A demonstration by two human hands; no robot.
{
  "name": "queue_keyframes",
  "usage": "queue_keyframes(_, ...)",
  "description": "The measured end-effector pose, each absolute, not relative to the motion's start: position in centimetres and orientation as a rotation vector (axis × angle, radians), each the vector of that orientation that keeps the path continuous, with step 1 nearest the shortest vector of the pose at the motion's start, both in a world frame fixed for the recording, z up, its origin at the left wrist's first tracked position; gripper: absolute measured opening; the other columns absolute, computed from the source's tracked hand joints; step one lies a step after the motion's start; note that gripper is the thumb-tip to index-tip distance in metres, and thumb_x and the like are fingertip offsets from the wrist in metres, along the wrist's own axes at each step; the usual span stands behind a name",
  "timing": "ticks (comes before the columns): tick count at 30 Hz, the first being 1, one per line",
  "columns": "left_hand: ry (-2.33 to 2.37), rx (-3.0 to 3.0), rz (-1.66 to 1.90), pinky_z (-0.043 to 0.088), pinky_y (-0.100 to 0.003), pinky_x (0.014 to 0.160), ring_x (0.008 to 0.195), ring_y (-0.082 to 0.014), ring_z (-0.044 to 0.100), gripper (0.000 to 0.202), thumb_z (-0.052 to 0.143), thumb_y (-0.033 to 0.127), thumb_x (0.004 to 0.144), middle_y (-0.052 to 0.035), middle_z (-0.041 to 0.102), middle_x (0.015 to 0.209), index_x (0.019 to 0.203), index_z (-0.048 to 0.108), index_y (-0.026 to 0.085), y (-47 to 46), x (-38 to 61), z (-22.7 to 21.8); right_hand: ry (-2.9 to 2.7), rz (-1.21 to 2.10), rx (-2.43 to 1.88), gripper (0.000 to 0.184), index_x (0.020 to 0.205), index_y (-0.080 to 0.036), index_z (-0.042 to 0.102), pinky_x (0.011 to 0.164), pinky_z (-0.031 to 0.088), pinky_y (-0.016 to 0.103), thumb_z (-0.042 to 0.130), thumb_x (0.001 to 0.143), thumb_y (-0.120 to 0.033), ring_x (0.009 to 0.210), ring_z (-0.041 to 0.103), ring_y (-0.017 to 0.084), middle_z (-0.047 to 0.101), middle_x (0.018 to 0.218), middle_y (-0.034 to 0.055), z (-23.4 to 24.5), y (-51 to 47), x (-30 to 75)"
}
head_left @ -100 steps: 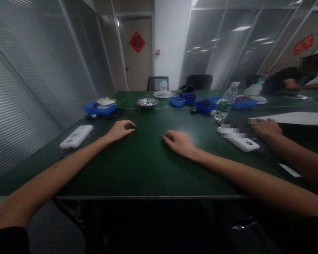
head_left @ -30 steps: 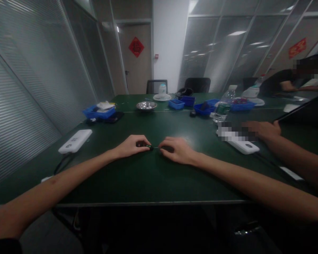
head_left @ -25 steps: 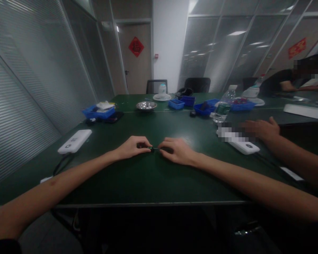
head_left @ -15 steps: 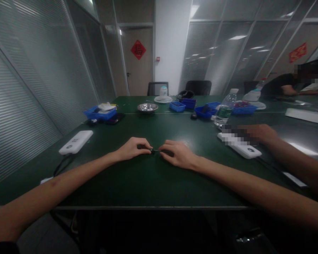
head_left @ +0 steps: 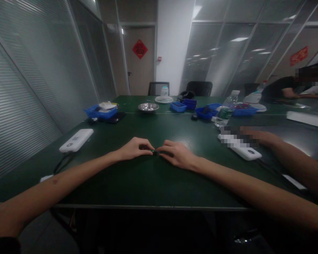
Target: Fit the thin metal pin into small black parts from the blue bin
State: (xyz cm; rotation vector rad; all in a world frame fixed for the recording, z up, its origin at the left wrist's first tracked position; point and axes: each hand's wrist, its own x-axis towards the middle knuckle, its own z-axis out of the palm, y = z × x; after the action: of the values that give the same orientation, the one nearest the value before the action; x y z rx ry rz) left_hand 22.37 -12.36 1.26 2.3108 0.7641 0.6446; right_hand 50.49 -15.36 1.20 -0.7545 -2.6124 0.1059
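Note:
My left hand (head_left: 134,148) reaches in over the green table, thumb and index finger pinched on a small dark piece with a green tint (head_left: 154,152). It is too small for me to tell its kind. Facing it, my right hand (head_left: 175,153) is closed in a pinch at the piece's right side. A thin pale sliver shows between the two sets of fingertips. Whatever the right fingers hold is mostly covered by them. Both hands are low over the table (head_left: 137,187), their fingertips almost meeting.
White power banks (head_left: 76,140) with cables lie at both sides. Another person's arm (head_left: 270,141) reaches in at right. Further back are a steel bowl (head_left: 148,110), blue bins (head_left: 100,113), a water bottle (head_left: 223,114) and a white basket (head_left: 163,100). Another person (head_left: 281,86) leans at far right.
My fingertips have come slightly closer together, so less of the thin pale sliver shows between them. The view has shifted a little; the other things stay in place.

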Motion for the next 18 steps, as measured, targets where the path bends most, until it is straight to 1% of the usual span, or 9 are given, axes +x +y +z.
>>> queue_keyframes(8,0.701,2.318,0.642,0.049,-0.03,0.082,0.096,-0.0206,0.066,0.028,0.075,0.04,0.093,-0.0075,0.074,0.106,0.111,0.078,0.019,-12.39,22.33,1.37,-2.56,0.28,-0.669,0.029,0.128,-0.019,0.069,0.078,0.051,0.03,0.055,0.106,-0.033,0.09,0.064,0.017,0.065,0.107,0.0079,1.59,-15.19,50.28)
queue_keyframes(14,0.716,2.236,0.534,0.048,-0.028,0.078,0.093,-0.0192,0.066,0.031,0.07,0.042,0.096,-0.0061,0.074,0.107,0.117,0.077,0.02,-11.98,22.43,1.5,-2.553,0.302,-0.663,0.028,0.126,-0.019,0.068,0.08,0.052,0.031,0.055,0.106,-0.033,0.092,0.064,0.018,0.066,0.109,0.0089,1.82,-15.2,50.0)
queue_keyframes(18,0.761,2.28,0.563,0.045,-0.028,0.073,0.085,-0.0176,0.062,0.032,0.072,0.042,0.094,-0.0055,0.072,0.102,0.116,0.076,0.019,-12.01,22.65,1.48,-2.54,0.327,-0.654,0.028,0.126,-0.019,0.068,0.08,0.052,0.031,0.055,0.106,-0.034,0.093,0.065,0.018,0.066,0.109,0.0085,1.98,-15.32,50.06)
